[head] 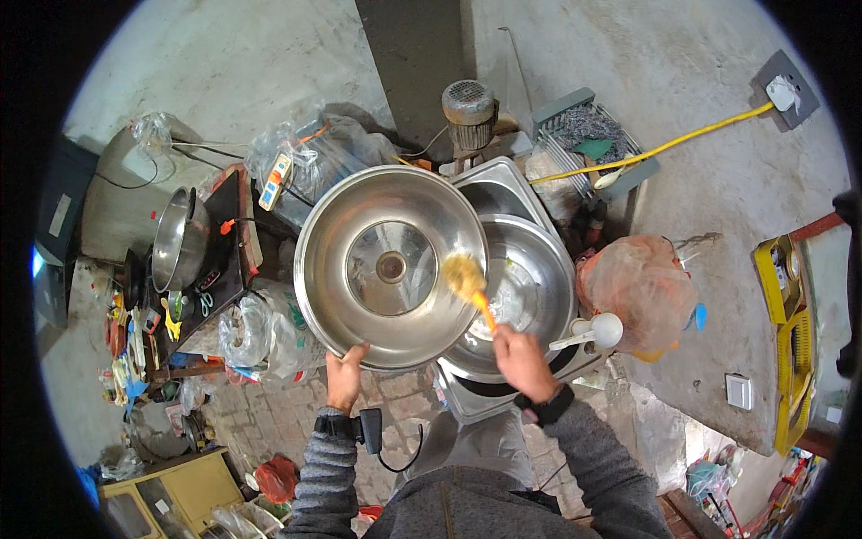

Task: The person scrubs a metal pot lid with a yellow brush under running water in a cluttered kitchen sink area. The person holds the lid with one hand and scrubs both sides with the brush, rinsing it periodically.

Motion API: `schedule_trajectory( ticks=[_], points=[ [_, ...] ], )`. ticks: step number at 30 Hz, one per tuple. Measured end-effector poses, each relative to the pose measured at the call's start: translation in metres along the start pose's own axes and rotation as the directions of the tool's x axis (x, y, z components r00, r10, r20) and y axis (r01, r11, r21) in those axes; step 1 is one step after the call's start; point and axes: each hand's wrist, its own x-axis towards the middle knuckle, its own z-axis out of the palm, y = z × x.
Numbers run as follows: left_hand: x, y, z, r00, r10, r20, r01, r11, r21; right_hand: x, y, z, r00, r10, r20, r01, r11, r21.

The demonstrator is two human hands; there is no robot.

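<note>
My left hand [345, 378] grips the near rim of a large stainless steel basin [323, 283], thumb over the edge. The basin is held tilted, and its inside faces me. In my right hand [525, 360] is the orange handle of a scrubbing brush [465, 276]. The brush's tan, fuzzy head is over the basin's right inner wall; whether it touches the wall I cannot tell. A second metal basin [549, 283] sits in the stainless steel sink [515, 182], partly hidden behind the first. A little water and a small green scrap show inside it.
A faucet with a white round end [606, 330] stands at the sink's right. Behind are an electric motor [469, 114] and a grey rack [569, 111] with a yellow hose [673, 151]. On the left, a dark table [219, 249] bears a metal bowl [178, 246]. A power strip [276, 180] lies on plastic wrapping.
</note>
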Motion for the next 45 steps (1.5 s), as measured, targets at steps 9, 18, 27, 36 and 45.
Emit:
schedule_trajectory(
  ticks=[9, 18, 27, 36, 45],
  points=[
    [-0.001, 0.012, 0.005, 0.996, 0.076, 0.042, -0.081, 0.984, 0.156, -0.053, -0.001, 0.028, 0.953, -0.294, 0.069, 0.283, 0.949, 0.135],
    [0.002, 0.01, 0.01, 0.985, 0.155, 0.07, -0.165, 0.972, 0.166, -0.023, 0.062, 0.01, 1.0, -0.017, 0.007, 0.018, 0.996, -0.088],
    [0.008, 0.011, 0.007, 0.993, 0.111, -0.027, -0.104, 0.977, 0.188, -0.009, 0.143, 0.047, 0.944, 0.253, -0.213, -0.284, 0.95, -0.132],
    [0.006, 0.015, 0.015, 0.987, 0.154, -0.037, -0.147, 0.978, 0.15, -0.067, 0.004, 0.045, 0.981, 0.121, 0.149, -0.179, 0.861, 0.477],
    [0.003, 0.021, 0.015, 0.99, 0.143, 0.02, -0.143, 0.964, 0.222, -0.046, 0.002, 0.037, 0.989, 0.062, 0.138, -0.089, 0.976, 0.201]
  ],
)
